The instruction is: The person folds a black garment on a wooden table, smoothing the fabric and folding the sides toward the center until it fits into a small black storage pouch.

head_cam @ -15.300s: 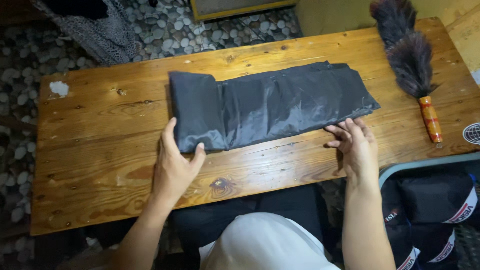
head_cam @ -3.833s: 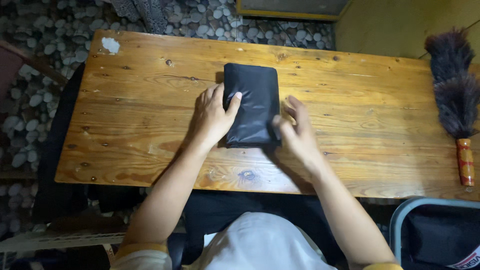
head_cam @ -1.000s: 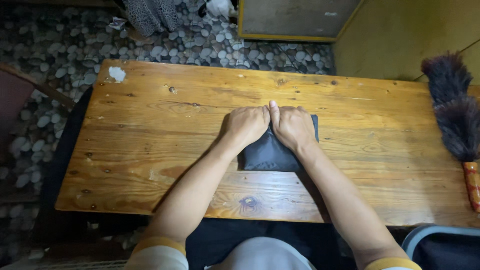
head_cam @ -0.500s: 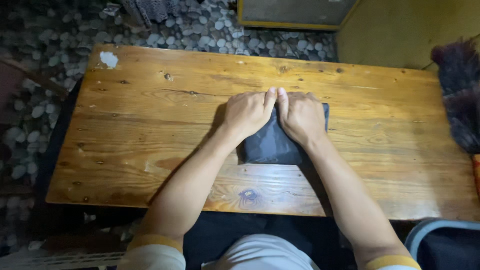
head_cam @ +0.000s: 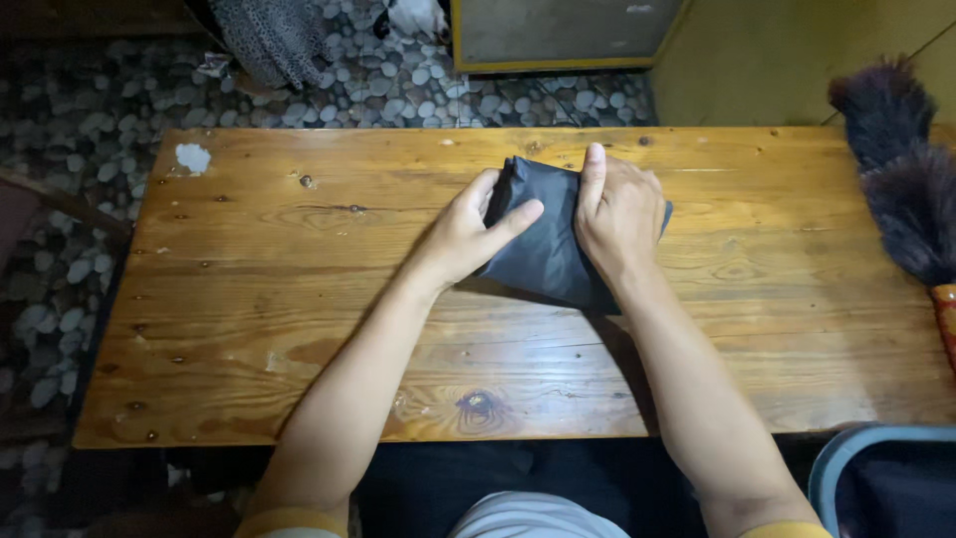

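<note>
A dark grey cloth [head_cam: 543,254], folded into a small thick packet, lies near the middle of a wooden table [head_cam: 299,329]. My left hand [head_cam: 468,234] grips the packet's left edge, the thumb under a raised flap and the fingers over it. My right hand [head_cam: 619,214] presses down on the packet's right half, fingers curled over its far edge. The cloth's far left corner stands up between the two hands.
A feather duster [head_cam: 901,189] with an orange handle lies along the table's right end. A blue-rimmed bin [head_cam: 846,468] with dark contents sits at the lower right. Pebble flooring [head_cam: 538,95] and a yellow-framed panel [head_cam: 558,35] lie beyond the table.
Over the earlier frames the long cloth was folded down to a small packet. In the last half second my hands went from pressing it flat to lifting its left edge.
</note>
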